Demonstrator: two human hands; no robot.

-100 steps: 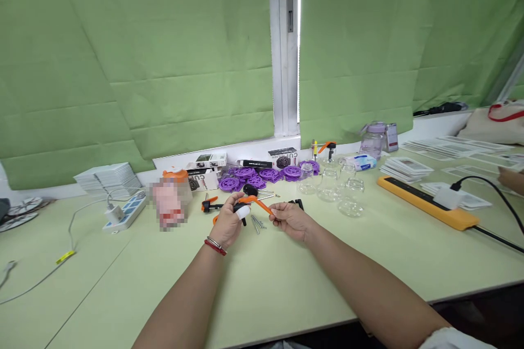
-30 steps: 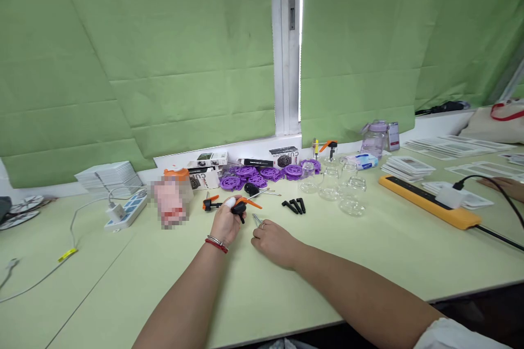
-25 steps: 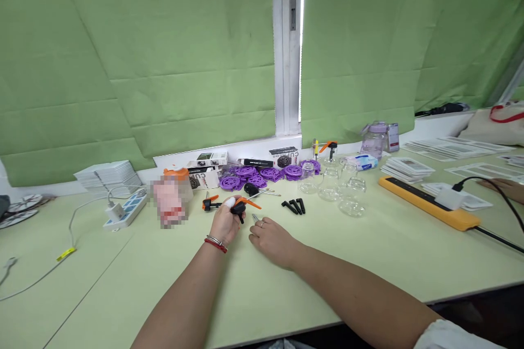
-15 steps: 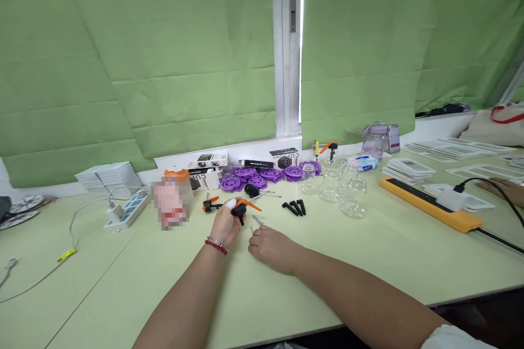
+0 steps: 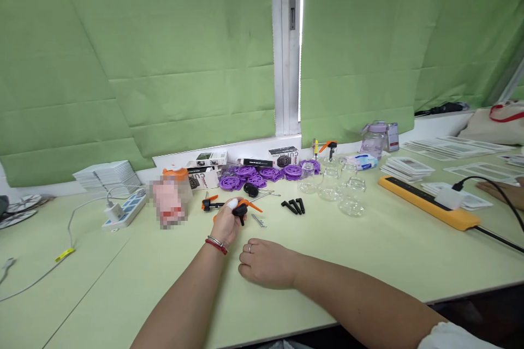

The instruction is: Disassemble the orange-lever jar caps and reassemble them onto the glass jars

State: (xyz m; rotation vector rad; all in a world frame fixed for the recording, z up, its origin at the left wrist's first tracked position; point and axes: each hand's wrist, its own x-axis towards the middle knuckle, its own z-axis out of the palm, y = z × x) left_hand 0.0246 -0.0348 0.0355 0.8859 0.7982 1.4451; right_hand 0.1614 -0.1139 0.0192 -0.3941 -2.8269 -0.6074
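Observation:
A black and orange part (image 5: pixel 241 211) is gripped in my left hand (image 5: pixel 226 224), its orange arm sticking out to the right. Lower and to the right, my right hand (image 5: pixel 266 263) is closed over the table, and whatever its fingers hold is hidden. Small metal screws (image 5: pixel 258 221) lie just above it. Another black and orange part (image 5: pixel 210 204) rests left of my left hand. Beyond the hands are a black round piece (image 5: pixel 251 190) with metal rods beside it, and black L-shaped pieces (image 5: pixel 293 206) to the right.
Purple discs (image 5: pixel 271 174) and boxes (image 5: pixel 203 179) line the wall. Clear glass jars (image 5: pixel 352 204) stand to the right, before an orange power strip (image 5: pixel 428 203). A white power strip (image 5: pixel 126 211) lies left. Another person's hand (image 5: pixel 501 193) shows at the right edge.
My right hand has moved down and slightly left, away from the screws, which now show more fully. My left hand keeps its hold on the part.

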